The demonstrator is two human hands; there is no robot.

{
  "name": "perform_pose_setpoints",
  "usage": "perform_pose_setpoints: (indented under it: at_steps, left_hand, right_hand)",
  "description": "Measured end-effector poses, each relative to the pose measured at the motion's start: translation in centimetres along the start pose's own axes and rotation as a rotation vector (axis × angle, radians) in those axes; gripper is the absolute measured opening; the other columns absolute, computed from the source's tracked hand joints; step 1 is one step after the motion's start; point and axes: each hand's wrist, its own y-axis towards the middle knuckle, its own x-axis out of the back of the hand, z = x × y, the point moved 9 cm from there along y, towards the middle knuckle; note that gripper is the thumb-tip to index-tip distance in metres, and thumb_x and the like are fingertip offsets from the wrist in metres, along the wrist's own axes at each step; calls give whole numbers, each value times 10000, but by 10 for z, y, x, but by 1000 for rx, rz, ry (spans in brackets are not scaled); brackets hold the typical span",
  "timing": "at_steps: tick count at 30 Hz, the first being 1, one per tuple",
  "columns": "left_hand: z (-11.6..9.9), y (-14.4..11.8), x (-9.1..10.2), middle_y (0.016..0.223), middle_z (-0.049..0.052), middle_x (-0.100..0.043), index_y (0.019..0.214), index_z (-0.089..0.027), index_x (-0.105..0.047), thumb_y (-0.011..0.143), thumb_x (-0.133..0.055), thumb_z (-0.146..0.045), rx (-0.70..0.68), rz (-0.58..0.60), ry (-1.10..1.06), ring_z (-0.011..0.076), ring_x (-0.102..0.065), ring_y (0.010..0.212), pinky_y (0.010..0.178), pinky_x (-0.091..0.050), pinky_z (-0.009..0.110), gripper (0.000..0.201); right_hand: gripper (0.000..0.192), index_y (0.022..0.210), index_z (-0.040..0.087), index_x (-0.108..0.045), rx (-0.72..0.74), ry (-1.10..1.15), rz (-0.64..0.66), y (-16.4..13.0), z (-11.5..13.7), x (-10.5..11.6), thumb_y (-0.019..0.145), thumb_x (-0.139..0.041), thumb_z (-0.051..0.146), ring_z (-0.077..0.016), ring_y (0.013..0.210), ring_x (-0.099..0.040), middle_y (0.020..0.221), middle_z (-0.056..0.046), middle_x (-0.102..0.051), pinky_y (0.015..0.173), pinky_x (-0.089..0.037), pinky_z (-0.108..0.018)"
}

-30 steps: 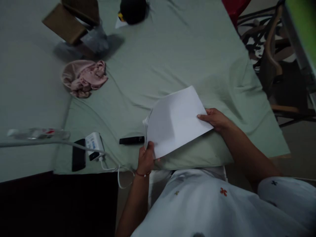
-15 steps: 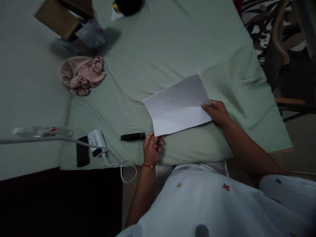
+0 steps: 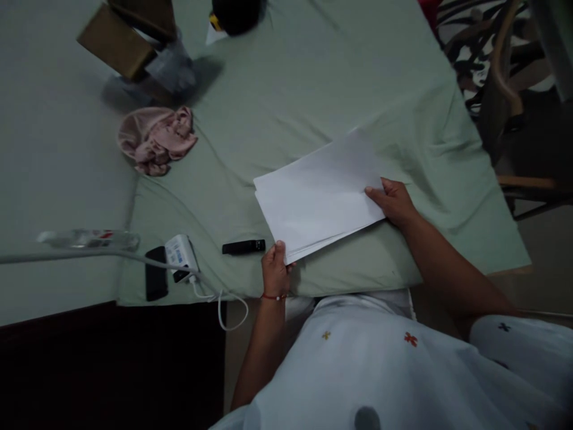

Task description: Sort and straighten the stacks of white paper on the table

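The white paper is lying flat on the bed near its front edge, a black marker sitting just beside it toward the left. The left hand is pinching the paper's near corner; the right hand is pressing loosely curled fingers on its right edge.

Beyond the pink cloth, the brown box is blurred, and the black object is cut off by the top edge.
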Motion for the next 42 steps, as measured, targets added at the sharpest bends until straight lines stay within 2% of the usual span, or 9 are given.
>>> perform_pose_setpoints:
  at_steps: [2, 7, 13, 18, 24, 29, 32, 37, 42]
  left_hand:
    - [1, 0, -1, 572, -51, -548, 749, -176, -610, 749, -794, -633, -14, 32, -37, 60, -461, 436, 368, -289, 180, 493]
    - [1, 0, -4, 674, -57, -606, 806, -174, -617, 615, -927, -518, -39, 75, -63, 34, -502, 480, 402, -322, 143, 500]
    - [2, -1, -2, 635, -27, -620, 798, -163, -629, 747, -791, -652, -47, 50, -77, 60, -527, 467, 386, -323, 164, 518]
    - [5, -2, -2, 611, -53, -605, 790, -182, -593, 661, -904, -497, -29, 83, -87, 54, -533, 481, 416, -340, 148, 462]
    - [3, -4, 1, 651, -42, -591, 769, -185, -578, 677, -882, -532, -29, 34, -164, 66, -544, 487, 406, -323, 168, 470]
    - [-12, -1, 6, 753, -23, -649, 957, -225, -621, 745, -815, -585, -90, 2, -291, 80, -546, 553, 459, -367, 182, 461]
    - [-15, 5, 8, 740, -52, -640, 1063, -253, -623, 730, -851, -520, -99, -25, -291, 76, -550, 572, 513, -391, 179, 485]
    - [-13, 17, 13, 707, -68, -618, 849, -188, -638, 547, -945, -356, -112, -132, -199, 63, -548, 610, 590, -409, 188, 462]
    - [-18, 19, 12, 676, -70, -613, 727, -164, -604, 503, -970, -396, -128, -151, -244, 65, -551, 628, 653, -438, 208, 488]
  right_hand:
    - [463, 938, 247, -728, -8, 5, -11, 1, -1, 1, 736, -776, 662, -229, 729, -651, 827, -54, -706, 665, -579, -399]
    - [444, 930, 245, -713, 1, 32, -17, 3, -3, 2, 747, -766, 645, -226, 746, -645, 843, -50, -702, 684, -566, -391]
    - [413, 904, 242, -702, -1, 60, -23, 4, -3, 2, 735, -772, 613, -208, 703, -607, 810, -31, -678, 657, -528, -372]
    - [424, 938, 237, -710, -1, 101, -38, 3, 0, 2, 727, -784, 597, -194, 678, -601, 829, -35, -686, 650, -528, -370]
    - [447, 945, 239, -708, -23, 98, -40, 4, -2, 2, 720, -791, 616, -227, 733, -651, 872, -54, -715, 682, -568, -406]
    - [443, 923, 233, -702, -26, 82, -36, 4, -3, 4, 720, -793, 617, -254, 791, -673, 881, -68, -709, 695, -571, -417]
    - [453, 893, 231, -693, -27, 89, -13, 4, -4, 3, 702, -800, 627, -226, 732, -648, 829, -48, -694, 649, -541, -378]
    - [470, 917, 227, -708, -25, 113, 15, 4, -4, 2, 695, -812, 628, -201, 698, -639, 828, -38, -711, 621, -535, -348]
    - [472, 890, 232, -704, -22, 116, 17, 5, -6, 2, 691, -816, 646, -195, 679, -634, 813, -29, -708, 616, -540, -348]
